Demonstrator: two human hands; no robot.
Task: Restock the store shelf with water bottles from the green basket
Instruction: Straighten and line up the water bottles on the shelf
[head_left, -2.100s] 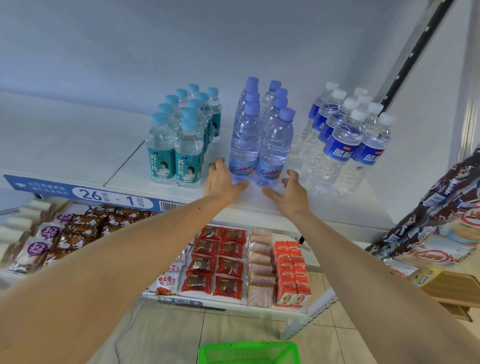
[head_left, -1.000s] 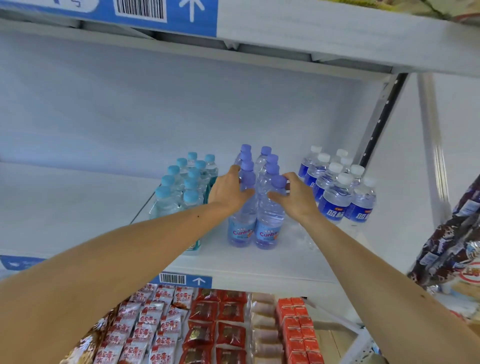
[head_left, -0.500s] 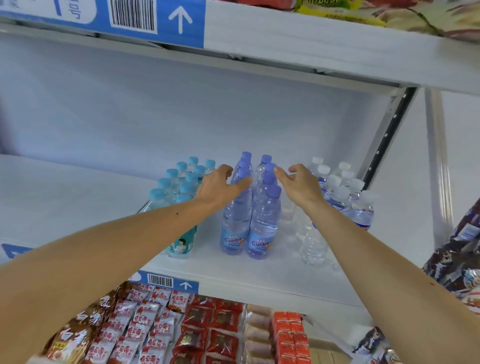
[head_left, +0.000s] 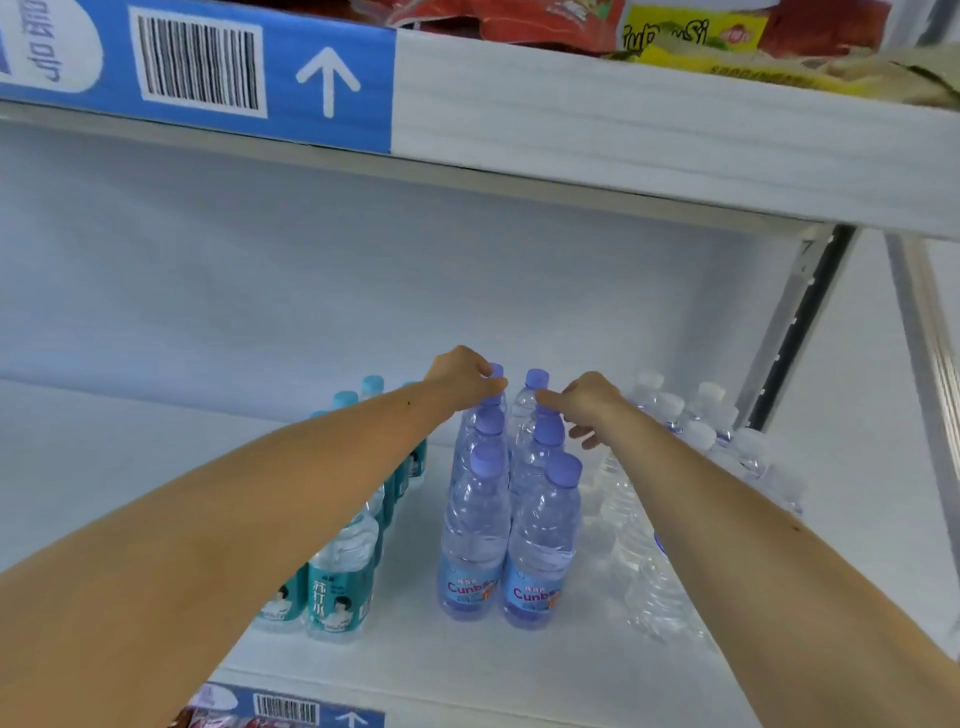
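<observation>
Two rows of purple-capped water bottles (head_left: 474, 535) stand on the white shelf (head_left: 467, 665). My left hand (head_left: 465, 376) reaches to the back of the left row, and its fingertips pinch the cap of the rearmost bottle (head_left: 497, 371). My right hand (head_left: 589, 405) is beside the right row. Its extended fingertips touch the neck of the rearmost bottle (head_left: 535, 382) just under the cap, while its lower fingers hang loosely curled. The green basket is out of view.
Teal-labelled bottles (head_left: 340, 582) stand left of the purple rows, partly behind my left forearm. Clear white-capped bottles (head_left: 698, 434) stand to the right. The upper shelf's edge (head_left: 623, 119) hangs low overhead. A slotted upright post (head_left: 800, 322) rises at the right. Snack packets lie on the shelf below.
The view has tilted up, away from the basket and the lower shelves. Both hands moved from the front bottles' bases up and back to the rearmost purple caps.
</observation>
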